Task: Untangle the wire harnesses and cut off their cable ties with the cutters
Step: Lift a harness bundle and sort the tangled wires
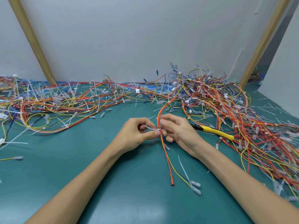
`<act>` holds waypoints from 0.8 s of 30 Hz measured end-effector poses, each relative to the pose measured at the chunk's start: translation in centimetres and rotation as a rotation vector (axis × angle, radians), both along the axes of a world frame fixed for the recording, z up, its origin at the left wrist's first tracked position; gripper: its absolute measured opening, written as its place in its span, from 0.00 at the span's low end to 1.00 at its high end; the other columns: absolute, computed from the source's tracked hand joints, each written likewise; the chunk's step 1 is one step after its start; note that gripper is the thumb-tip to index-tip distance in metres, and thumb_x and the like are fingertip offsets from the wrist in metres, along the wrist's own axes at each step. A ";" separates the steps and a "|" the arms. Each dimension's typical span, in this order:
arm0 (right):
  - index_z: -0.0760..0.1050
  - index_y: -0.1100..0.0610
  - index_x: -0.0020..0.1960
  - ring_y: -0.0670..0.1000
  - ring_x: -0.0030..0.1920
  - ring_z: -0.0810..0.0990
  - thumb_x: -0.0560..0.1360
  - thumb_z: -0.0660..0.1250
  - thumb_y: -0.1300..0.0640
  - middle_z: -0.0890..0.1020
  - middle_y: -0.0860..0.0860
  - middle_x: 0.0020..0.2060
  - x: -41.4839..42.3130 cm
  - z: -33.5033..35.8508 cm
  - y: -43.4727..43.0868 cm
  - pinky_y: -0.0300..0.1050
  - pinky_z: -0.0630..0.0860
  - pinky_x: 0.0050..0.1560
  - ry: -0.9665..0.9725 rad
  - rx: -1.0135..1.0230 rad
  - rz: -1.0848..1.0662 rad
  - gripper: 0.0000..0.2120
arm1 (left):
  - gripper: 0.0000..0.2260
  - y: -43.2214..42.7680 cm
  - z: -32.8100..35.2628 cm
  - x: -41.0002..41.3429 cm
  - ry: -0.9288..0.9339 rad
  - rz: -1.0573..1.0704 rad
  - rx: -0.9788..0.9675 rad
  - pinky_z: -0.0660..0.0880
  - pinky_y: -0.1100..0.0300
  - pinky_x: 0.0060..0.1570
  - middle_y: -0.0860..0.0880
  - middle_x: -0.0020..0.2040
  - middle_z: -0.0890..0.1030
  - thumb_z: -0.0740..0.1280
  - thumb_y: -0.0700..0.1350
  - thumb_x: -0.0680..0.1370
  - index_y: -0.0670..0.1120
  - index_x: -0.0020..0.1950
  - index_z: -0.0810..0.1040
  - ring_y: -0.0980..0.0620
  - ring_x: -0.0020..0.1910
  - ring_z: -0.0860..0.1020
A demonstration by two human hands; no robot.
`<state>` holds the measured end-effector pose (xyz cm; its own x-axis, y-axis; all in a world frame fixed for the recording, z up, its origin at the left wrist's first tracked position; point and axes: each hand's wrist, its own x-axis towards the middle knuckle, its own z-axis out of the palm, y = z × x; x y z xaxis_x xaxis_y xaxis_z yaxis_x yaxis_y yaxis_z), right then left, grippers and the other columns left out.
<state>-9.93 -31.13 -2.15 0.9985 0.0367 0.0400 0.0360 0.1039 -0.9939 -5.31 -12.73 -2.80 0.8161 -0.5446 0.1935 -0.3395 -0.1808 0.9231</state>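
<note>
- Red-and-yellow wire harness (166, 159) crosses the green tabletop (64, 143) between both hands
- Its white cable tie (152, 128) is pinched by the left hand (137, 133); the right hand (176, 128) grips the wires
- Yellow-handled cutters (216, 131) lie beside the right hand

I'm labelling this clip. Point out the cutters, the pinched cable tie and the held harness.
cutters (216, 132): head view, on the yellow handle.
cable tie (152, 128): head view, middle of the white strap.
harness (163, 143): head view, red and yellow wires, lower stretch.
</note>
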 end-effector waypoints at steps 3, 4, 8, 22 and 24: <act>0.80 0.58 0.51 0.51 0.26 0.69 0.80 0.68 0.59 0.77 0.53 0.30 -0.2 -0.3 0.2 0.38 0.67 0.25 -0.063 -0.242 0.024 0.03 | 0.10 0.2 -0.1 0.3 -0.042 0.068 -0.006 0.72 0.49 0.41 0.33 0.41 0.81 0.76 0.58 0.66 0.55 0.41 0.82 0.48 0.38 0.72; 0.81 0.58 0.50 0.51 0.25 0.68 0.79 0.70 0.58 0.77 0.53 0.29 -0.3 -0.3 0.2 0.38 0.67 0.25 -0.078 -0.293 0.038 0.04 | 0.09 0.3 -0.1 0.4 -0.047 0.079 -0.005 0.68 0.51 0.41 0.31 0.42 0.80 0.76 0.57 0.67 0.56 0.41 0.82 0.48 0.37 0.71; 0.81 0.60 0.50 0.49 0.24 0.70 0.77 0.72 0.56 0.79 0.52 0.28 -0.3 -0.6 0.4 0.37 0.66 0.24 -0.081 -0.353 0.017 0.07 | 0.04 0.6 0.0 0.5 -0.061 0.085 0.021 0.64 0.54 0.40 0.39 0.31 0.74 0.76 0.53 0.70 0.57 0.39 0.82 0.50 0.35 0.68; 0.75 0.49 0.39 0.57 0.25 0.74 0.65 0.66 0.46 0.80 0.52 0.28 0.3 -1.0 0.7 0.40 0.67 0.21 -0.093 -0.476 -0.052 0.07 | 0.08 0.2 0.5 0.0 -0.215 0.146 0.148 0.67 0.71 0.41 0.50 0.52 0.72 0.74 0.42 0.75 0.53 0.40 0.79 0.58 0.44 0.75; 0.75 0.46 0.38 0.58 0.25 0.74 0.65 0.65 0.46 0.80 0.52 0.28 0.3 -1.0 0.8 0.40 0.66 0.20 -0.087 -0.465 -0.056 0.05 | 0.07 -0.2 0.6 -0.3 -0.231 0.169 0.155 0.69 0.71 0.45 0.49 0.53 0.71 0.74 0.39 0.75 0.49 0.40 0.79 0.55 0.44 0.76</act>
